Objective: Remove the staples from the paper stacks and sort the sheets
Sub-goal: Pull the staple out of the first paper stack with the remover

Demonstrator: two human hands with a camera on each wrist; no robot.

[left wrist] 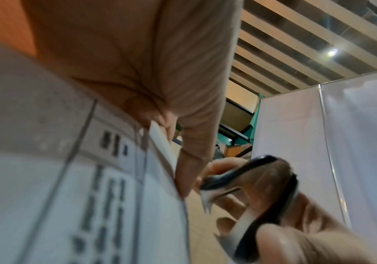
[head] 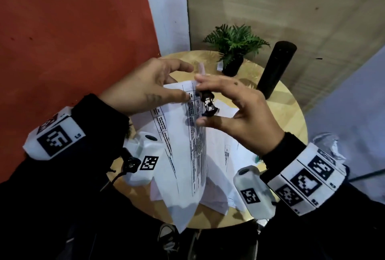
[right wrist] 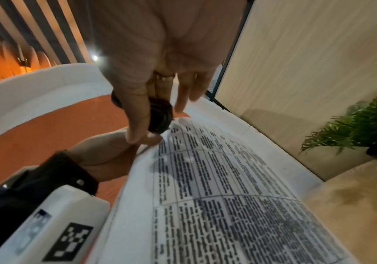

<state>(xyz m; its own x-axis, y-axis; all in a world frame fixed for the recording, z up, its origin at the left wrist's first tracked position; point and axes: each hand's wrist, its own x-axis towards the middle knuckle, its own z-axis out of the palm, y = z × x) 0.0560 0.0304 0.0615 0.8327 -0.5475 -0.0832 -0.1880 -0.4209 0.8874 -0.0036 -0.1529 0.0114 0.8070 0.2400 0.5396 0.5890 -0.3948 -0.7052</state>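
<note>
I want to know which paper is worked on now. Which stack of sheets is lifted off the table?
The printed stack with the table of text, pinched by the left hand. The other sheets lie flat on the table.

I see white printed sheets (head: 183,155) gridded with black table text, a black-and-chrome claw staple remover (head: 208,106), a light wooden round table (head: 287,118), and black sleeves (head: 100,126).

A round wooden table (head: 287,118) at frame centre carries a potted plant (head: 234,51), a black cylinder (head: 275,70) and loose sheets (head: 220,155).
</note>
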